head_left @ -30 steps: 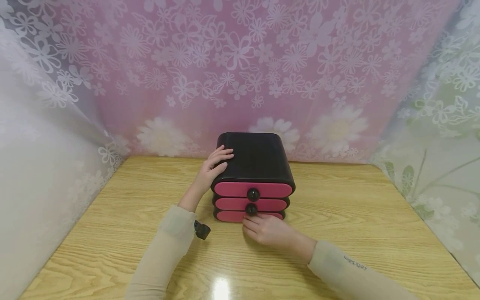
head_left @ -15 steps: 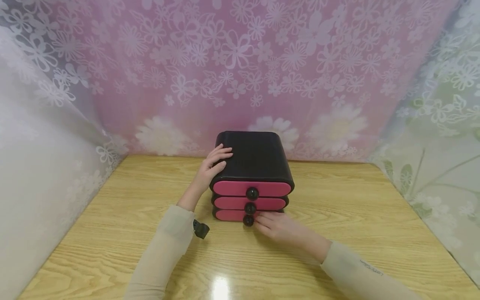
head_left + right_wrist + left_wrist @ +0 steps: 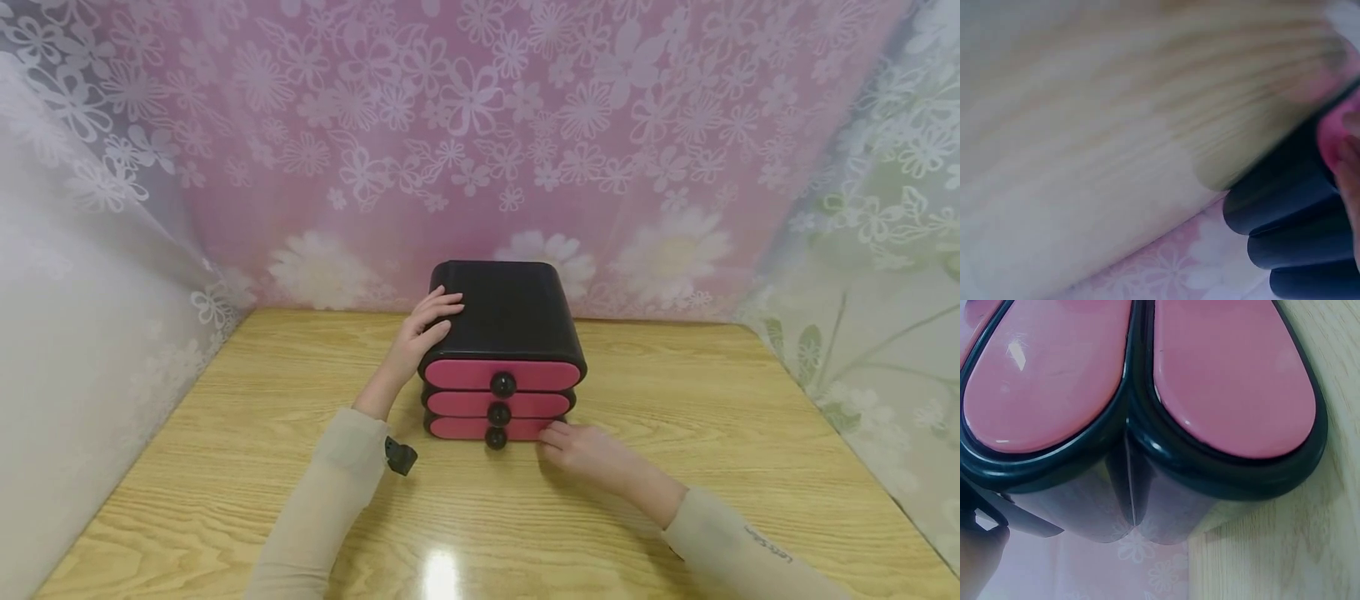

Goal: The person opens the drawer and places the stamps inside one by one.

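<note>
Drawer box: a small black box (image 3: 504, 312) with three pink drawer fronts stacked one over another, standing at the middle of the frame on the wooden table (image 3: 675, 467), close to the back wall.
Drawers: all three fronts sit flush with the black shell; each carries a round black knob, top (image 3: 502, 384), middle (image 3: 498, 413) and bottom (image 3: 495, 438), lined up down the centre.
Left hand: the left hand (image 3: 422, 337) lies on the upper left corner of the box, fingers straight and spread over the top, thumb against the side; it presses, it grips nothing.
Right hand: the right hand (image 3: 588, 452) rests low on the table, just right of centre, fingers loosely extended, their tips at the right end of the bottom drawer front (image 3: 465, 428); it holds nothing and stays clear of the bottom knob.
Left wrist view: two pink fronts with black rims fill the frame, table to the right.
Right wrist view: blurred; table grain and the dark ribbed side of the box at lower right.
Backdrop: flowered pink curtain (image 3: 480, 142) behind the table.
</note>
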Demonstrator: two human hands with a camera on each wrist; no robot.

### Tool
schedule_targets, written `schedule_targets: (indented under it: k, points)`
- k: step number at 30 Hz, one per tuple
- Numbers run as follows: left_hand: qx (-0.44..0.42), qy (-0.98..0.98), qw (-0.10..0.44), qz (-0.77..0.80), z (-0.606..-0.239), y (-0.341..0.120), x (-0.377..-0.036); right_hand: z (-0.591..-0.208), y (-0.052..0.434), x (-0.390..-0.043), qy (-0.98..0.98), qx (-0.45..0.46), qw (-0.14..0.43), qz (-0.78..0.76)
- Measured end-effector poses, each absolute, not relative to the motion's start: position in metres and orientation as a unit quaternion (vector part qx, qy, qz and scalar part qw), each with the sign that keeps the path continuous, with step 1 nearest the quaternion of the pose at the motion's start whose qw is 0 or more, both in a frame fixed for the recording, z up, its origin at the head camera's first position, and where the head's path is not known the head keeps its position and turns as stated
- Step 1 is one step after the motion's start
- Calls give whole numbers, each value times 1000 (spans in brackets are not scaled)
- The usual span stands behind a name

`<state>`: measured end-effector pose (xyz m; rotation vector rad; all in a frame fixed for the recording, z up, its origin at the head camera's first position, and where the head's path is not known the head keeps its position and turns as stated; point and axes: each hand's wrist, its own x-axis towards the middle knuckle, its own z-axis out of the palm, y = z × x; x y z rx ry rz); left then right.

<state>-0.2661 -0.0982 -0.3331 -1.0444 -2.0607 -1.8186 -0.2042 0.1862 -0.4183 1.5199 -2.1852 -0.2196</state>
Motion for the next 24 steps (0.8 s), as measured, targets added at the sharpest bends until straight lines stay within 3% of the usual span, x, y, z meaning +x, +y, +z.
schedule_targets:
  k: [5, 10, 13, 19, 24]
  points:
    - [-348, -703, 92, -613, -329, -97, -263, -408, 192, -196, -818, 518, 247, 34]
    - [-335, -694, 86, -632, -334, -98, -266, -390, 200, -182, -828, 445, 320, 116]
    - [-335, -667, 126, -654, -339, -97, -267, -381, 204, -176, -836, 387, 364, 138]
    - [-276, -665, 288, -632, -357, -100, -271, -375, 213, -170, -851, 310, 387, 176]
    - [-228, -738, 289, -566, -372, -119, -268, -374, 218, -167, -862, 275, 390, 170]
